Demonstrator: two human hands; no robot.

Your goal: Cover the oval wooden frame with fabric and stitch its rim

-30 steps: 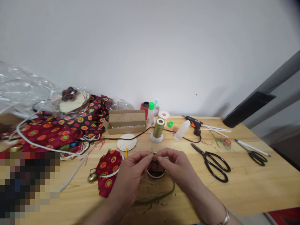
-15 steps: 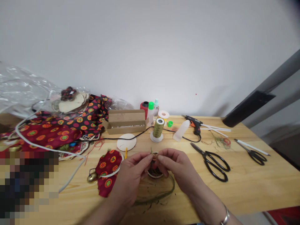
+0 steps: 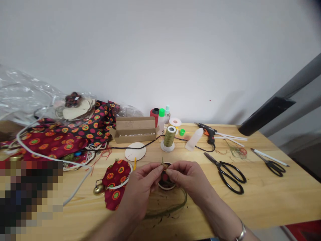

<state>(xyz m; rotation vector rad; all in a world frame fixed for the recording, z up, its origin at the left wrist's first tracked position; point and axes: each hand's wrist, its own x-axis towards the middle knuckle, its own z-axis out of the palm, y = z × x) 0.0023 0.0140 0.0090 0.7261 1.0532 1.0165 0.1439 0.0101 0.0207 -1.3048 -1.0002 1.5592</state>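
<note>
My left hand (image 3: 140,184) and my right hand (image 3: 188,175) meet at the front middle of the table, thumbs and forefingers pinched close together. Between their fingertips is a small brownish piece (image 3: 165,166) with green thread (image 3: 162,160) sticking up; its kind is too small to make out. Just beneath the fingers is a round dark patterned fabric disc (image 3: 166,183) with a pale rim, partly covered by both hands. A green cord (image 3: 173,211) curves over the tabletop below, passing behind my left wrist. Red patterned fabric pieces (image 3: 116,174) and a brass bell (image 3: 98,188) lie left of my left hand.
Large black-handled scissors (image 3: 229,177) lie right of my right hand, with smaller scissors (image 3: 273,166) beyond. Behind stand an olive thread spool (image 3: 170,138), a white bottle (image 3: 194,140), a glue gun (image 3: 209,134) and an open cardboard box (image 3: 135,134). Patterned cloth (image 3: 57,140) is heaped left.
The round dark disc under my fingers shows more of its patterned face now. My fingertips have shifted slightly, and both hands keep their pinch.
</note>
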